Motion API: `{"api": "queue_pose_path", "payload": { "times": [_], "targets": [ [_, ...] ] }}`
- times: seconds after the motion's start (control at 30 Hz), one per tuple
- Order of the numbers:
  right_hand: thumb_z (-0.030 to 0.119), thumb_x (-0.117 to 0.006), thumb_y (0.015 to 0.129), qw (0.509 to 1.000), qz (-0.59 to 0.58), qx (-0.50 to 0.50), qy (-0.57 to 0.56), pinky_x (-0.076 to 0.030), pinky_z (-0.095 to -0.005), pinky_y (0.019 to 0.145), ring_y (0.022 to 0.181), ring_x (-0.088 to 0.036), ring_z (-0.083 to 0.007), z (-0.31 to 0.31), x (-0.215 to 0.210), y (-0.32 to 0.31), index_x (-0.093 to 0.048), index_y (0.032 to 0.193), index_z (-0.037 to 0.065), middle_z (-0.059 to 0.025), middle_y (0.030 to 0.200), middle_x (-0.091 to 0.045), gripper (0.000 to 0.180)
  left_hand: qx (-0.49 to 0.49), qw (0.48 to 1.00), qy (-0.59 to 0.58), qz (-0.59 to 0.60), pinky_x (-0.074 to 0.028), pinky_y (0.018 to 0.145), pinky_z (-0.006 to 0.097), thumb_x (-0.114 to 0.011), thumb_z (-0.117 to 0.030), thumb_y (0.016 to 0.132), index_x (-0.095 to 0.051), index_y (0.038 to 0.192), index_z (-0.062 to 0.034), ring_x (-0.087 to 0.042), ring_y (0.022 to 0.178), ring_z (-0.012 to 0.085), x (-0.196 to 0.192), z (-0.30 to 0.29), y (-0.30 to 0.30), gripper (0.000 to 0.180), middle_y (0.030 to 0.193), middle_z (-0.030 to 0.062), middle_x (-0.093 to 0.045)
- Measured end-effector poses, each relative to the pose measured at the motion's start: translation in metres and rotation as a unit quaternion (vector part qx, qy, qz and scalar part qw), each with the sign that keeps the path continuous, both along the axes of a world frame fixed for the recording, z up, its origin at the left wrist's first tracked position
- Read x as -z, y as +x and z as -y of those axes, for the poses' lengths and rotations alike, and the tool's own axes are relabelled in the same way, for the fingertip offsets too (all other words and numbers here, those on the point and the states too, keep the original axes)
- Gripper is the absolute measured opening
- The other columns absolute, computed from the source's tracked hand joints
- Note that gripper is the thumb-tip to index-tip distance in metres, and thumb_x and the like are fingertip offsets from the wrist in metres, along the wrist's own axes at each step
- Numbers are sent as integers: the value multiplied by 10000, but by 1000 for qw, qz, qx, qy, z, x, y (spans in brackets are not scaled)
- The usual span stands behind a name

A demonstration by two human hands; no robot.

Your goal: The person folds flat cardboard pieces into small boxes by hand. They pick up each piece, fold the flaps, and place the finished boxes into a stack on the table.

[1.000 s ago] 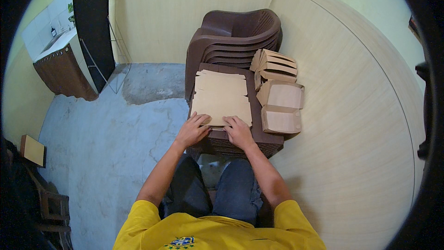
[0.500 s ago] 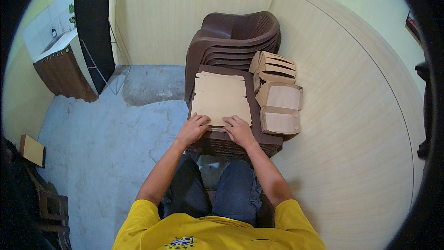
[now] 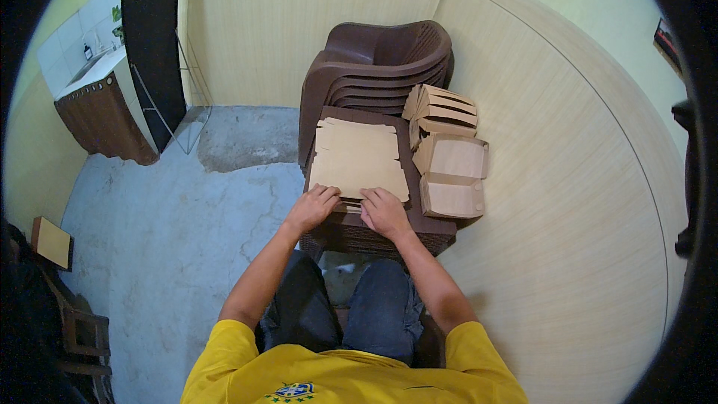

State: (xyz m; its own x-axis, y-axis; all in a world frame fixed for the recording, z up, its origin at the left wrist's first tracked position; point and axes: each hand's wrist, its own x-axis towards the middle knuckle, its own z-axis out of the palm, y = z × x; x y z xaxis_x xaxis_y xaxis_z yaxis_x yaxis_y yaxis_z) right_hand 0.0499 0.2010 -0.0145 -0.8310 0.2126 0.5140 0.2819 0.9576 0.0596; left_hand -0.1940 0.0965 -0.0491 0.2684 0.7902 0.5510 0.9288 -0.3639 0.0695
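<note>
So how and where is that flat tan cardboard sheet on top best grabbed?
I'd pinch the flat tan cardboard sheet at its near edge, coming from the person's side: a dark gap there, between the left hand and right hand, suggests room for thumbs beneath.

Pale wood-grain wall panels [image 3: 568,202], worn blue-grey floor [image 3: 172,232], stacked brown chairs [image 3: 374,67], white sink counter [image 3: 96,75].

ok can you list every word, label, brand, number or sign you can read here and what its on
No text can be read in this view.
Yellow shirt: a crest with small stars below it; any lettering is too small to read.
Flat cardboard stack: no print visible on its top face.
Open cardboard box: no lettering can be made out.
Dark bottle by the sink: too small to tell.
</note>
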Motion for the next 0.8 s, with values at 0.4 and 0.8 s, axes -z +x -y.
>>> {"api": "queue_pose_path", "payload": {
  "times": [0.4,0.8],
  "targets": [
    [159,-687,861,997,-67,27,23,-597,-438,936,1104,-710,-290,-8,20,-8,-765,1029,13,-105,1188,-757,236,21,997,70,-2,-593,1055,508,-718,-216,939,-728,1035,-57,-684,1186,286,2,1,2,187,1267,76,-690],
    [84,-704,902,996,-82,-22,-13,-629,-460,968,1158,-727,-320,-15,26,4,-723,1075,-3,-133,1270,-726,194,39,998,37,-13,-548,1117,533,-667,-180,914,-721,1063,-75,-636,1323,297,16,-3,0,190,1390,68,-665]
  ]
}}
